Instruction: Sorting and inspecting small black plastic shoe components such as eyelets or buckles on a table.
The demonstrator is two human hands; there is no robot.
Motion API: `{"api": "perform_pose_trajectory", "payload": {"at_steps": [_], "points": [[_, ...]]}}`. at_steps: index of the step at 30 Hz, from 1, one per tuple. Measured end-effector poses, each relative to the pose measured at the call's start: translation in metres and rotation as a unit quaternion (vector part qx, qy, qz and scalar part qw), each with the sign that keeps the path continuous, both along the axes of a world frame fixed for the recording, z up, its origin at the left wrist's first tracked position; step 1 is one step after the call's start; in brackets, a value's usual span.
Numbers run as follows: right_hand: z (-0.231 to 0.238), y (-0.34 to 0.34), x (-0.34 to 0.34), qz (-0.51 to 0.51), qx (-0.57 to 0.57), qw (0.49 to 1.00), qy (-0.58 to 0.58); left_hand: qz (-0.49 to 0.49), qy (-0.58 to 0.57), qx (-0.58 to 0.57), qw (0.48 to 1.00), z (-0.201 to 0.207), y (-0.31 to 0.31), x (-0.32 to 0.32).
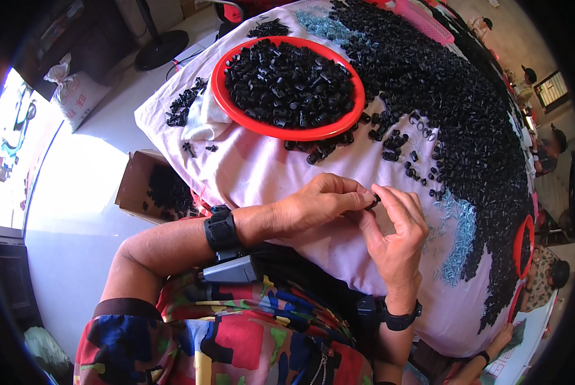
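The person sits over a table covered in a pale pink cloth [262,170], both hands meeting just above it near the middle of the view. The left hand [313,205] comes in from the left with a black wrist strap [221,229] on it, fingers curled in tight, thumb and fingertips pinched down on a small black plastic piece [373,202]. The right hand [396,231] rises from below with its own black band [400,319], fingers bent narrow, the tips meeting the same little piece from the other side. So both hands are closed on that one tiny part, held right between the fingertips, a bit above the cloth. It's too small to make out its exact shape.

Farther up the table sits a round red tray [230,106] heaped with the same kind of black parts, and just left of it lies a crumpled white cloth [204,119]. A huge spread of loose black parts [454,96] runs down the right side of the table, with a few strays scattered near the hands. A patch of small light blue bits [457,237] lies on the cloth just right of the right hand. Down on the floor to the left there's an open cardboard box [137,183] with more black parts inside
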State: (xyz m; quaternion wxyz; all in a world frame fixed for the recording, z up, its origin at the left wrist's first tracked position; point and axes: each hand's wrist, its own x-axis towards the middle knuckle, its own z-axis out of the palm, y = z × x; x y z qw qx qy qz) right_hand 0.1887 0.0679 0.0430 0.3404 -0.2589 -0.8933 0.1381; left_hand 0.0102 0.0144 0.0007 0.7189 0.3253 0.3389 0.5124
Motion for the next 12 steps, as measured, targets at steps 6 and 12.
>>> {"api": "perform_pose_trajectory", "payload": {"at_steps": [6, 12], "points": [[-0.001, 0.003, 0.002, 0.02, 0.034, 0.999, -0.013, -0.074, -0.007, -0.046, 0.996, 0.011, -0.003, -0.005], [-0.006, 0.004, 0.003, 0.039, 0.008, 0.999, -0.032, -0.091, -0.019, -0.024, 0.995, 0.004, -0.004, -0.009]]}}
